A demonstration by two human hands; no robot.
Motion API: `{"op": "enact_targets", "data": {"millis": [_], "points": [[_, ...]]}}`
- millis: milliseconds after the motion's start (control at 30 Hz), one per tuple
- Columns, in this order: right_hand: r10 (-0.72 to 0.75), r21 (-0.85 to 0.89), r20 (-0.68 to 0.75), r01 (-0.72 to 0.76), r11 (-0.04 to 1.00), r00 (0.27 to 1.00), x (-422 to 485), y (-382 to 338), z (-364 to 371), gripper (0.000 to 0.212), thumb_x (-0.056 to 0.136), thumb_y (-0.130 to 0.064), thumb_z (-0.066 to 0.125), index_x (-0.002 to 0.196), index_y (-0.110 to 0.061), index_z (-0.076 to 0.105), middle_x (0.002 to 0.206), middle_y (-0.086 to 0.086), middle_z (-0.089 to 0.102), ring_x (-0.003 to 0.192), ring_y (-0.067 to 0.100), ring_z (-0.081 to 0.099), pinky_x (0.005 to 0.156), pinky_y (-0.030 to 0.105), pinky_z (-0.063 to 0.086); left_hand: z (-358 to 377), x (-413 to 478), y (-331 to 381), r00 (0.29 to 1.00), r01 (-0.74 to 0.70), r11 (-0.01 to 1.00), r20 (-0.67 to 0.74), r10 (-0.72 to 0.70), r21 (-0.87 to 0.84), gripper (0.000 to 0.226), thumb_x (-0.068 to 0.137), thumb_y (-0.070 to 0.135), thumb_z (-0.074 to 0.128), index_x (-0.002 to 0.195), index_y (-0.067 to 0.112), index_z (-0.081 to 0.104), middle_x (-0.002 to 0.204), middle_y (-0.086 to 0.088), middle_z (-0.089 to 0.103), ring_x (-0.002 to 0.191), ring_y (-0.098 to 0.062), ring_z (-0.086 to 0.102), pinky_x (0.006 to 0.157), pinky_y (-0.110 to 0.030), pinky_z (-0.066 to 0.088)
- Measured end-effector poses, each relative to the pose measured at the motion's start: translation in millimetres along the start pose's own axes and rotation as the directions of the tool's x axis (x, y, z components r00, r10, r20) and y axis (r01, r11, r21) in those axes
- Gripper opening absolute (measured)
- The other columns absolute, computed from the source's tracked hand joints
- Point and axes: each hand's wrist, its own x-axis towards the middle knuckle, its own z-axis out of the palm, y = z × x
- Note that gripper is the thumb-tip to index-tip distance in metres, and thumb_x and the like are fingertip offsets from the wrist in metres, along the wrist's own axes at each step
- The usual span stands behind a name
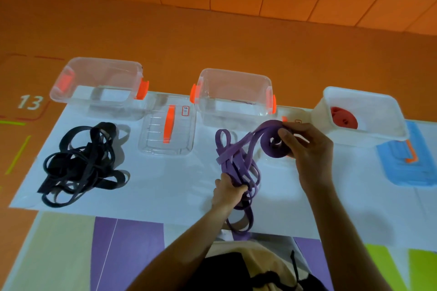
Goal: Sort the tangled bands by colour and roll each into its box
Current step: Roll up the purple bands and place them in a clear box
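Observation:
A purple band (238,160) runs between both hands above the white sheet (165,184). My right hand (305,146) pinches a partly wound purple roll (273,144) just in front of the middle clear box (234,94). My left hand (228,191) grips the loose purple loops lower down, and their tail hangs off the sheet's near edge. A tangled heap of black bands (82,163) lies at the left, in front of the left clear box (99,82). A rolled red band (343,119) sits inside the white box (364,113) at the right.
A clear lid with an orange handle (168,125) lies flat between the two clear boxes. A blue lid (406,163) lies at the right below the white box. The orange floor surrounds the sheet; coloured mats lie at its near side.

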Motion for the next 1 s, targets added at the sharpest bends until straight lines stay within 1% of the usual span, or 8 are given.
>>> {"op": "enact_targets", "data": {"millis": [167, 267, 467, 633, 733, 833, 900, 1000], "points": [[-0.027, -0.046, 0.041, 0.029, 0.999, 0.999, -5.4, 3.9, -2.7, 0.022, 0.089, -0.007, 0.079, 0.102, -0.025, 0.075, 0.098, -0.011, 0.078, 0.093, 0.019, 0.078, 0.074, 0.026, 0.063, -12.2, 0.9, -2.5, 0.989, -0.058, 0.915, -0.147, -0.002, -0.399, 0.025, 0.097, 0.025, 0.073, 0.117, 0.02, 0.059, 0.1, -0.004, 0.072, 0.102, -0.033, 0.073, 0.092, -0.051, 0.061], [-0.028, -0.068, 0.09, 0.034, 0.997, 0.996, -6.3, 5.9, -7.3, 0.02, 0.086, -0.017, 0.079, 0.104, -0.025, 0.075, 0.101, -0.01, 0.078, 0.096, 0.019, 0.078, 0.075, 0.025, 0.063, -20.3, -2.7, 6.4, 0.996, 0.026, 0.609, -0.031, -0.082, -0.793, 0.041, 0.094, 0.027, 0.081, 0.13, 0.021, 0.062, 0.115, -0.013, 0.073, 0.109, -0.033, 0.074, 0.093, -0.054, 0.062], [-0.04, -0.146, 0.256, 0.08, 0.986, 0.966, -10.0, 0.8, -10.5, 0.022, 0.082, -0.026, 0.078, 0.103, -0.034, 0.073, 0.102, -0.026, 0.076, 0.098, 0.008, 0.075, 0.076, 0.018, 0.06, -33.1, -9.4, 20.8, 0.999, -0.026, 0.327, -0.031, -0.01, -0.945, 0.033, 0.097, 0.017, 0.076, 0.122, 0.013, 0.054, 0.116, -0.024, 0.075, 0.096, -0.026, 0.076, 0.097, -0.042, 0.062], [-0.076, -0.032, 0.283, 0.089, 0.996, 0.956, -10.0, -9.5, -11.2, 0.024, 0.082, -0.014, 0.079, 0.103, -0.023, 0.074, 0.103, -0.016, 0.079, 0.098, 0.01, 0.076, 0.076, 0.017, 0.06, -29.0, -6.9, 20.2, 0.972, -0.078, 0.438, 0.029, 0.234, -0.896, 0.043, 0.1, 0.001, 0.065, 0.136, 0.025, 0.061, 0.135, -0.003, 0.072, 0.12, -0.018, 0.072, 0.101, -0.036, 0.059], [-0.08, 0.001, 0.268, 0.083, 0.997, 0.96, -10.5, -16.5, -11.7, 0.023, 0.081, -0.014, 0.08, 0.103, -0.021, 0.075, 0.102, -0.012, 0.079, 0.098, 0.014, 0.076, 0.077, 0.021, 0.061, -21.5, -3.3, 16.8, 0.952, -0.119, 0.677, 0.11, 0.285, -0.726, 0.073, 0.094, -0.012, 0.062, 0.149, 0.035, 0.053, 0.14, 0.003, 0.068, 0.127, -0.019, 0.066, 0.107, -0.038, 0.056], [-0.078, -0.037, 0.255, 0.09, 0.995, 0.964, -9.6, -20.5, -14.3, 0.023, 0.081, -0.02, 0.08, 0.102, -0.026, 0.076, 0.104, -0.01, 0.079, 0.1, 0.018, 0.076, 0.08, 0.025, 0.062, -10.8, -5.1, 9.1, 0.95, -0.191, 0.854, 0.127, 0.284, -0.483, 0.086, 0.088, -0.009, 0.071, 0.152, 0.042, 0.042, 0.132, 0.005, 0.067, 0.12, -0.017, 0.067, 0.095, -0.029, 0.062], [-0.079, -0.055, 0.248, 0.095, 0.994, 0.966, -9.0, -20.4, -17.2, 0.022, 0.081, -0.022, 0.08, 0.102, -0.028, 0.076, 0.104, -0.01, 0.079, 0.101, 0.018, 0.076, 0.081, 0.024, 0.062, -4.6, -6.9, 5.6, 0.944, -0.267, 0.864, 0.065, 0.323, -0.426, 0.089, 0.08, -0.011, 0.078, 0.146, 0.04, 0.045, 0.127, 0.009, 0.068, 0.113, -0.012, 0.069, 0.081, -0.016, 0.06], [-0.064, -0.035, 0.222, 0.074, 0.997, 0.973, -8.6, -17.9, -19.6, 0.023, 0.082, -0.019, 0.082, 0.101, -0.033, 0.078, 0.105, -0.004, 0.08, 0.1, 0.02, 0.077, 0.079, 0.024, 0.061, -0.4, -9.4, -1.2, 0.953, -0.303, 0.88, -0.128, 0.275, -0.366, 0.074, 0.075, -0.013, 0.081, 0.127, 0.034, 0.057, 0.115, 0.004, 0.075, 0.101, -0.016, 0.076, 0.084, -0.032, 0.066]]}}
